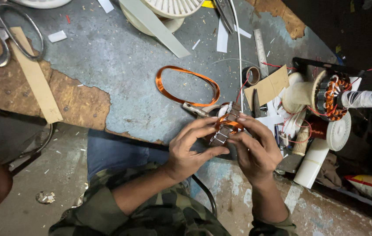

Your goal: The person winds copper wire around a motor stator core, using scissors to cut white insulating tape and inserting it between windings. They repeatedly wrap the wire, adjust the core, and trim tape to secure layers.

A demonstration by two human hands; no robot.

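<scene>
Peeling grey-blue workbench (pixel 120 61), paper scraps (pixel 57 36)

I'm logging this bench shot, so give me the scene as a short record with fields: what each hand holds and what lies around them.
left hand: left hand grips the small grey laminated metal stator core wound with copper wire
right hand: right hand, fingers on the same core
behind the hands: loose oval loop of copper wire lying on the worn blue-grey workbench
far left: large steel scissors, flat wooden strip
right: larger wound stator on a white shaft, tan cardboard piece
</scene>
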